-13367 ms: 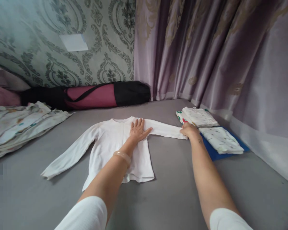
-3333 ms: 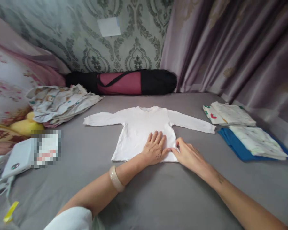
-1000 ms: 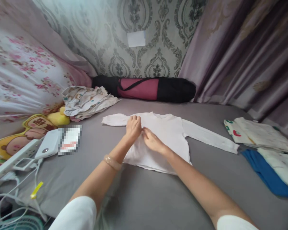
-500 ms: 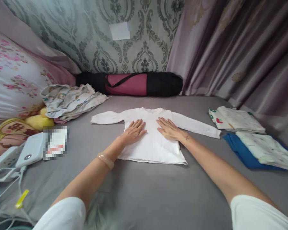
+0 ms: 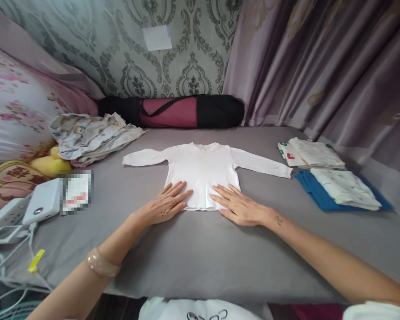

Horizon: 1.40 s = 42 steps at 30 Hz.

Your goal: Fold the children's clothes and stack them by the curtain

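Note:
A small white long-sleeved shirt (image 5: 200, 171) lies flat on the grey sheet, its neckline toward the wall and both sleeves spread outward. My left hand (image 5: 168, 202) rests palm down over the lower left corner of the shirt, fingers stretched out. Across from it, my right hand (image 5: 239, 204) lies flat on the lower right part, fingers spread. A faint crease runs down the shirt front between the hands. Neither hand grips the fabric.
At right lie folded patterned clothes (image 5: 314, 153) and another folded piece on a blue cloth (image 5: 309, 186). A crumpled clothes pile (image 5: 93, 135), a white power bank (image 5: 43, 202) and a power strip (image 5: 6, 218) with cables sit left. A black-and-maroon bag (image 5: 169, 111) lies along the wall.
Both hands have slid down the shirt toward me, from its middle to its bottom hem. The view has shifted slightly, and the bed's near edge now shows.

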Motion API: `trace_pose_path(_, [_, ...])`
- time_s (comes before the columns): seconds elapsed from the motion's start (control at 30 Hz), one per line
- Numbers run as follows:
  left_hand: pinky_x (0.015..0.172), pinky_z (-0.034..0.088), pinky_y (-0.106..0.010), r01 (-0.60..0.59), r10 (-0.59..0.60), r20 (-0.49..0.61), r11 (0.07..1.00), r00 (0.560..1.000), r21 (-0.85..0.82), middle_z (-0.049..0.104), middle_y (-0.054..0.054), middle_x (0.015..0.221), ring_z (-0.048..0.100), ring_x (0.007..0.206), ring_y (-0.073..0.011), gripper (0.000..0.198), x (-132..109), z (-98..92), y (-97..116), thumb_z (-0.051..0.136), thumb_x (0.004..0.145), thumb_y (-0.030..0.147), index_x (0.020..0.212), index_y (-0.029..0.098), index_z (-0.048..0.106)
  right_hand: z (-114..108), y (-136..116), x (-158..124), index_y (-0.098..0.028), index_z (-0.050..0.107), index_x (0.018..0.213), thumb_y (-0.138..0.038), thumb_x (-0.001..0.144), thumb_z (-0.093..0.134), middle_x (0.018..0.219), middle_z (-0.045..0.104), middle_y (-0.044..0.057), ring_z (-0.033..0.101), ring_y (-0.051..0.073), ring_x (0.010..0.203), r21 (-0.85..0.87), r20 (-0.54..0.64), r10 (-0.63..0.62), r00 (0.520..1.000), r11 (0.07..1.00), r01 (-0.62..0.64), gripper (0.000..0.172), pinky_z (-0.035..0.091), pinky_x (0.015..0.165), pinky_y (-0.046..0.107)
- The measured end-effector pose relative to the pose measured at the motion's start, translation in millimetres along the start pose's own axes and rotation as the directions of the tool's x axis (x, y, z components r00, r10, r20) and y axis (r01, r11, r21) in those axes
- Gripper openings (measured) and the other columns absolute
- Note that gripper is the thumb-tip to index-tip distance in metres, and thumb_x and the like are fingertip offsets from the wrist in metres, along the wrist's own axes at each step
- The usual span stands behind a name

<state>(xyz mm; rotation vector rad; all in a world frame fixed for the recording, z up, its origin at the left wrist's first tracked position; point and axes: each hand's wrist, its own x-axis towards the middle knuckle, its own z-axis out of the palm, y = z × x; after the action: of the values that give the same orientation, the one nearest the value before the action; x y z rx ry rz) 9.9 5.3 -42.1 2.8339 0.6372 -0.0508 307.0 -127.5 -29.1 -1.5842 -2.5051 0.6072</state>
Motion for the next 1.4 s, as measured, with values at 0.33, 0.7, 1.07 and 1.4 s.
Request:
trace_pose_path(0.33, [0.121,0.014,-0.046,0.018,-0.013,0.050,0.996,0.999,-0.092,0.032,0.003,0.155,0.026,0.145,-0.0218,0.047,-43.1,-17.7,22.6,0.032,0.099,0.048,0.145,0.039,0.039,-4.7,-38.6,-47.9,-0.026,0.040,0.147,-0.039,0.096,0.044,0.154,0.035,0.004,0.029,0.021,0.143,0.048,-0.041,0.004,0.999,0.999,-0.002,0.053,0.017,0.120,0.043])
trace_pose_path(0.7, [0.113,0.033,-0.043,0.169,-0.205,-0.307,0.976,0.930,-0.141,0.047,-0.016,0.145,0.037,0.139,-0.0238,0.047,118.5,-13.0,-23.3,0.033,0.092,0.012,0.137,0.011,0.048,-22.5,22.7,121.8,-0.012,0.033,0.150,-0.034,0.098,0.032,0.158,0.024,0.011,0.016,0.025,0.147,-0.041,-0.188,0.161,0.969,0.984,-0.172,0.056,0.012,0.119,0.050])
trace_pose_path(1.07, [0.103,0.042,-0.030,0.173,-0.194,-0.287,0.980,0.938,-0.099,0.061,-0.011,0.127,0.057,0.119,-0.0207,0.038,128.6,-28.0,-54.1,0.035,0.091,0.010,0.120,0.014,0.059,-27.2,-37.3,53.7,-0.028,0.058,0.134,-0.047,0.101,0.023,0.150,0.043,-0.001,0.038,0.017,0.138,0.461,0.174,-0.309,0.935,0.864,0.199,0.051,0.031,0.115,0.033])
trace_pose_path(1.4, [0.113,0.025,-0.049,0.531,-0.520,-0.135,0.845,0.843,0.060,0.032,-0.017,0.154,0.031,0.142,-0.0284,0.051,153.8,-25.2,-110.6,0.024,0.099,0.044,0.142,0.019,0.038,-48.3,119.3,106.0,-0.009,0.024,0.152,-0.041,0.100,0.020,0.160,0.017,0.013,0.010,0.023,0.148,0.029,-0.262,0.546,0.796,0.828,-0.559,0.062,0.009,0.119,0.048])
